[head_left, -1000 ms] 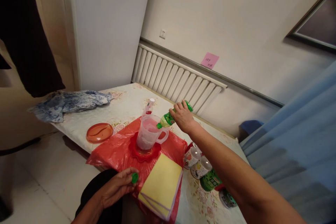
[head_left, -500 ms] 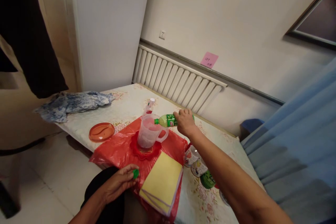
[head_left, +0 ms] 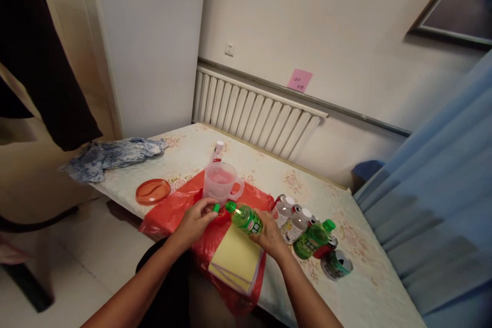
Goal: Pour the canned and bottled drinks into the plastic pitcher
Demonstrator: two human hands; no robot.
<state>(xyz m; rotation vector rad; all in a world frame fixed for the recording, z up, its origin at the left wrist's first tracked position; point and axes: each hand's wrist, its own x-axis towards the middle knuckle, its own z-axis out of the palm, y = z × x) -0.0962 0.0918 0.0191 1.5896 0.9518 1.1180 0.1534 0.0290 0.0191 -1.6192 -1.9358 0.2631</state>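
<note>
My right hand [head_left: 268, 236] is wrapped round a green-labelled plastic bottle [head_left: 246, 219], which tilts with its neck toward my left hand. A small green bottle cap [head_left: 216, 208] is pinched between the fingers of my left hand [head_left: 200, 219], close to the bottle's mouth but apart from it. Just beyond both hands stands a translucent measuring jug [head_left: 220, 182], its handle pointing right. Under the bottle lies a folded yellow cloth [head_left: 235, 259]. A red plastic bag [head_left: 175, 211] is spread beneath the jug and cloth.
To the right stand several bottles and cans, among them a green bottle [head_left: 312, 240] and an opened can [head_left: 337, 265]. A clear bottle [head_left: 218, 150] is behind the jug. At the left are an orange lid [head_left: 152, 191] and a crumpled blue-white cloth [head_left: 115, 156] on the floral tablecloth [head_left: 265, 165].
My right hand has drawn the bottle back from the jug's rim, down over the yellow cloth. My left hand has raised the cap toward the bottle's mouth. The view has shifted slightly.
</note>
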